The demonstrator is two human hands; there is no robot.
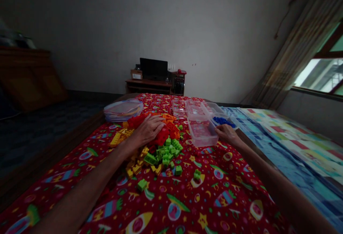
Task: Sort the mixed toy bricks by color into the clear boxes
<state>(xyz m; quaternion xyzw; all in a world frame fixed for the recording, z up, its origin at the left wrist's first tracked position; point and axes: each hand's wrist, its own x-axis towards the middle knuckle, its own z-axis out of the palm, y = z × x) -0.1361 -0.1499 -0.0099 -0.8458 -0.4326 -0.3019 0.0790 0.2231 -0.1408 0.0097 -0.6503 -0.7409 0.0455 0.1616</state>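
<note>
My left hand (150, 128) lies over the red toy bricks (162, 136) in a mixed pile, its fingers stretched out across them. Around it are yellow bricks (121, 137), orange bricks (173, 129) and green bricks (167, 152). My right hand (227, 134) is closed on the near right corner of a clear plastic box (205, 141), whose inside shows no bricks. Just beyond that hand, another clear container holds blue bricks (223, 121). The fingertips of my right hand are partly hidden.
More clear plastic boxes (193, 109) stand behind the held one. Clear lids (123, 108) are stacked at the far left of the red patterned cloth (171, 202). A bed (268, 134) adjoins on the right. A monitor (153, 69) stands on a desk by the wall.
</note>
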